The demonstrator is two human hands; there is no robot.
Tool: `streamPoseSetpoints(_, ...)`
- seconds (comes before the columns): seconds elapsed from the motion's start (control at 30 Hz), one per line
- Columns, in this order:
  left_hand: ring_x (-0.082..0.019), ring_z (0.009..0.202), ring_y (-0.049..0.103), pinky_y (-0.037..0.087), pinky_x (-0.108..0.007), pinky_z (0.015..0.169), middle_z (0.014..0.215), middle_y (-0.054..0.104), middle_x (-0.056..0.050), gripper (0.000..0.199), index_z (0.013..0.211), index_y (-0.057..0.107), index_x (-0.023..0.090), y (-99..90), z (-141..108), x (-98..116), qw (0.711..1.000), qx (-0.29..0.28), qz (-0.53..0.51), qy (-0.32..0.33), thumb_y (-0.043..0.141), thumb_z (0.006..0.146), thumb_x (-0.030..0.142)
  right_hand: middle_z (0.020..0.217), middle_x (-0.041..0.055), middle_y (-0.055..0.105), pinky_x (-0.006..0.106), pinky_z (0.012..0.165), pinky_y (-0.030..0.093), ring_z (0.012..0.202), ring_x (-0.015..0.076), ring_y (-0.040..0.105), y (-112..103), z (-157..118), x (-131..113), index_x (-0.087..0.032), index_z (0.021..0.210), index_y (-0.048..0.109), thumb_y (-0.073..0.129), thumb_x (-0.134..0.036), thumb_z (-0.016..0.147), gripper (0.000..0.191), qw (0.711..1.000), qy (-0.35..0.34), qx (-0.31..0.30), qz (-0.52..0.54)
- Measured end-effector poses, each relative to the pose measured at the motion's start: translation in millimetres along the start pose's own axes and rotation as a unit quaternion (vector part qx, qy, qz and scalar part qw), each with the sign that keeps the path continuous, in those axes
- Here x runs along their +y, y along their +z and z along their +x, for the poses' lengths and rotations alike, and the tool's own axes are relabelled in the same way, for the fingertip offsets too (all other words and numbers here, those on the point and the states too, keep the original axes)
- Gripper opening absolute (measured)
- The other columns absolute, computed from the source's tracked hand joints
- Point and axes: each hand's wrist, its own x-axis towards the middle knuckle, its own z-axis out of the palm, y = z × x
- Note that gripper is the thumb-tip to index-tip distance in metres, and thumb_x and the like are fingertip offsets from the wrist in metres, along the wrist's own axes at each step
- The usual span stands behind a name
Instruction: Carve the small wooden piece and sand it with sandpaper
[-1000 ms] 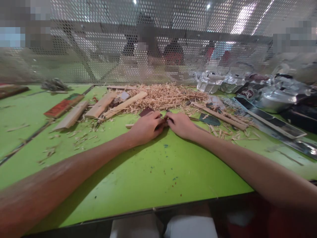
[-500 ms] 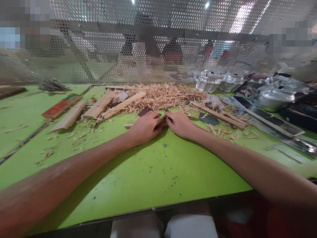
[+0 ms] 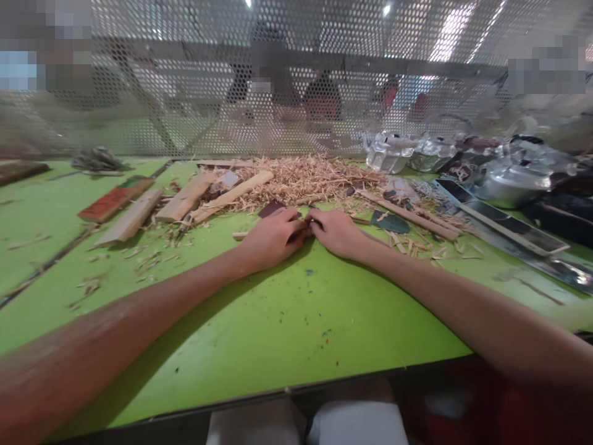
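My left hand point(image 3: 273, 238) and my right hand point(image 3: 337, 232) meet over the green table, fingertips almost touching. Both have their fingers curled closed, and whatever they pinch is hidden behind the knuckles. The pale end of a thin wooden stick point(image 3: 239, 236) pokes out left of my left hand; whether the hand grips it cannot be seen. Just behind that hand lies a brown piece that looks like sandpaper point(image 3: 272, 209). Right of my right hand sits a dark green flat piece point(image 3: 390, 221) among shavings.
A heap of wood shavings point(image 3: 319, 176) spreads behind my hands. Wood blocks point(image 3: 130, 217) and a red-painted block point(image 3: 115, 198) lie to the left. A long wooden strip point(image 3: 412, 216), silvery kettles point(image 3: 514, 176) and a framed dark panel point(image 3: 504, 217) are at right. Perforated metal point(image 3: 208, 105) stands behind.
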Motion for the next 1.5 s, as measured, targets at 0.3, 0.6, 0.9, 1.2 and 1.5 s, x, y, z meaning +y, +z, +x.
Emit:
streamPoseSetpoints(0.3, -0.032, 0.113, 0.071, 0.062, -0.044, 0.094, 0.118, 0.073, -0.016, 0.028, 0.115, 0.082, 0.017, -0.5, 0.0, 0.2, 1.000, -0.002, 0.001, 0.001, 0.059, 0.116, 0.035, 0.121, 0.0152, 0.088, 0.037, 0.086, 0.047, 0.101, 0.0289, 0.076, -0.1, 0.5, -0.9, -0.016, 0.133, 0.080, 0.048, -0.014, 0.114, 0.038, 1.000, 0.006, -0.005, -0.004)
streamPoseSetpoints(0.6, -0.031, 0.113, 0.070, 0.062, -0.043, 0.094, 0.117, 0.072, -0.015, 0.024, 0.115, 0.082, 0.019, -0.3, -0.4, -0.5, 1.000, -0.002, 0.004, 0.000, 0.062, 0.114, 0.033, 0.125, 0.0159, 0.087, 0.036, 0.088, 0.046, 0.103, 0.0266, 0.074, -5.1, -2.2, -5.9, -0.013, 0.132, 0.079, 0.048, -0.012, 0.114, 0.036, 1.000, 0.017, -0.016, -0.001)
streamPoseSetpoints(0.9, -0.032, 0.112, 0.070, 0.062, -0.044, 0.094, 0.116, 0.072, -0.015, 0.027, 0.113, 0.082, 0.018, -0.5, -0.1, 1.0, 1.000, 0.001, 0.001, -0.001, 0.061, 0.115, 0.034, 0.126, 0.0165, 0.087, 0.036, 0.090, 0.047, 0.105, 0.0275, 0.075, -5.8, -3.4, -6.7, -0.013, 0.137, 0.079, 0.047, -0.012, 0.115, 0.039, 1.000, 0.013, -0.018, -0.001)
streamPoseSetpoints(1.2, -0.032, 0.111, 0.070, 0.062, -0.044, 0.093, 0.116, 0.072, -0.016, 0.025, 0.113, 0.082, 0.017, -1.2, -1.0, -0.7, 1.000, -0.004, 0.007, 0.004, 0.063, 0.114, 0.033, 0.120, 0.0133, 0.087, 0.036, 0.087, 0.047, 0.100, 0.0266, 0.075, -2.5, -1.2, -3.6, -0.017, 0.134, 0.080, 0.047, -0.015, 0.115, 0.038, 1.000, 0.008, -0.008, 0.001)
streamPoseSetpoints(1.5, -0.031, 0.111, 0.071, 0.061, -0.043, 0.094, 0.116, 0.072, -0.015, 0.022, 0.113, 0.081, 0.016, 1.0, -1.8, -4.9, 1.000, 0.003, -0.005, 0.010, 0.065, 0.113, 0.031, 0.119, 0.0149, 0.087, 0.035, 0.082, 0.042, 0.095, 0.0257, 0.072, 0.2, -1.1, -1.7, -0.015, 0.135, 0.079, 0.046, -0.015, 0.116, 0.038, 1.000, -0.005, -0.002, 0.005)
